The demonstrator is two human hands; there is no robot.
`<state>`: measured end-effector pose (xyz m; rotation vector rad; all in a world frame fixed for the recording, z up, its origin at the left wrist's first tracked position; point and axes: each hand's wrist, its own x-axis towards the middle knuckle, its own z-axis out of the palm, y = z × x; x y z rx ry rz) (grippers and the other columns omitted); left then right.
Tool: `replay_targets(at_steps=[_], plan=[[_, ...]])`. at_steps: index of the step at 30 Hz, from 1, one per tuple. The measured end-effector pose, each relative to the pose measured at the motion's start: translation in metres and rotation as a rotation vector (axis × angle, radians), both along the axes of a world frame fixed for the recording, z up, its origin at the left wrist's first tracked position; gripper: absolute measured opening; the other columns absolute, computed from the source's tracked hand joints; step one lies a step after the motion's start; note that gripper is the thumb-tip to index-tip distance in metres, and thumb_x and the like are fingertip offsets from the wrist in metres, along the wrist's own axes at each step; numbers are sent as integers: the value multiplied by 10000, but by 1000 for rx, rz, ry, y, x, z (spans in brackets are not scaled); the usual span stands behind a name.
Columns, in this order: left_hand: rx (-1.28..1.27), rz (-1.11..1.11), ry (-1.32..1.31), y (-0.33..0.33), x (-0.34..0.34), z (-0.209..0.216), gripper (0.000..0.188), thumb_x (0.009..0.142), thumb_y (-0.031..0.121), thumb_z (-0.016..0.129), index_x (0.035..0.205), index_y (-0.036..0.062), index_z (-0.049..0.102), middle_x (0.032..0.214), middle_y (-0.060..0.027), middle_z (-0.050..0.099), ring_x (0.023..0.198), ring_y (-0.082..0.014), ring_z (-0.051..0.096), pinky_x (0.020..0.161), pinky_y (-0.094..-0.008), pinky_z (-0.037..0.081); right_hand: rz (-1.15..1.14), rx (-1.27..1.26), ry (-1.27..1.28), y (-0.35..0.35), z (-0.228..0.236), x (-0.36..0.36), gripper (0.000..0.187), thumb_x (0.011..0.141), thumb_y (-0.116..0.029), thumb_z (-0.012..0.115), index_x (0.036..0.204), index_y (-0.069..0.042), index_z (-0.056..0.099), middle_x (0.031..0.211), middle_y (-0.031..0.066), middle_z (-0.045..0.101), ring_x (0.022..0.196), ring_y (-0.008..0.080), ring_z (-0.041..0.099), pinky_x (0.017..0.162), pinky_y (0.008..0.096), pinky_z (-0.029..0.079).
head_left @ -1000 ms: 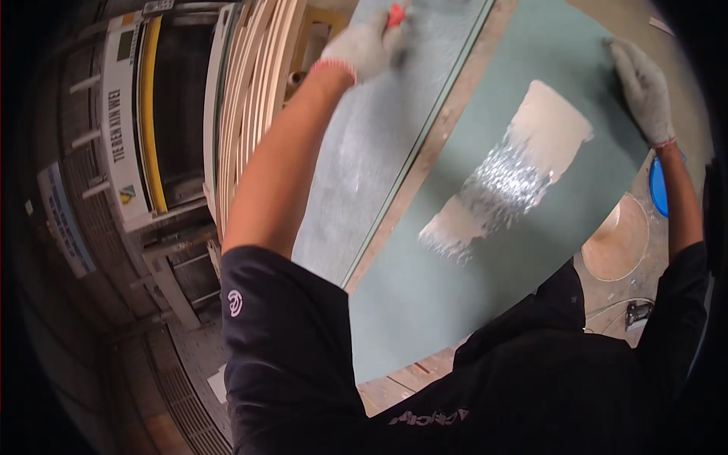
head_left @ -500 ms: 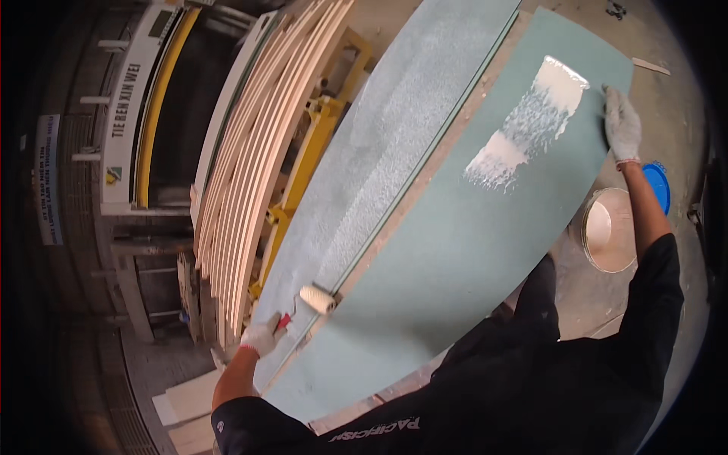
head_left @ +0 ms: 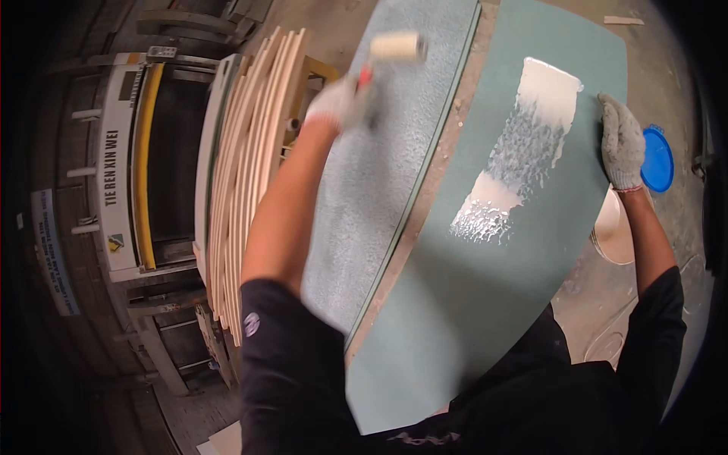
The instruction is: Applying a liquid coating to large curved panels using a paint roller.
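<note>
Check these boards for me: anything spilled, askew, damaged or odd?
The white patch on the right-hand green board looks uneven: thick at its far end, streaky in the middle, ragged at the near end, with bare green around it. The left-hand board carries a thinner, wider film. No clear spill or damage shows.

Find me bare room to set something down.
On the right board, the widest bare patch runs from the white paint to the near end; a smaller one lies between paint and far end. Crowded: the left board, whitish with coating, where the left hand holds the roller; and the right board's right edge, by the right hand, blue lid and bucket.
</note>
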<state>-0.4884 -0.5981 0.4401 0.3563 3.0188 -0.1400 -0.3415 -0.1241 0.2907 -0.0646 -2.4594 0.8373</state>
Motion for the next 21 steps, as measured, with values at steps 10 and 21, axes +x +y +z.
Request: replay_targets(at_steps=[10,21], plan=[[-242,373,-384,-193,270,-12,597,1061,467,474,1536,120,367,996,-286,710,805,-435,720,727,-557,578,122,-476,70,28,-35,-10,343,1105,-155,476,1330,67,608,1288,125,680,1150,185,638,1010,275,476],[-307,409,-404,-141,205,31,523,1050,430,516,1496,172,426,989,-243,716,814,-392,720,694,-503,571,21,-186,-92,15,-18,29,301,1094,-154,496,1274,35,646,1196,119,700,1020,169,653,913,284,512]])
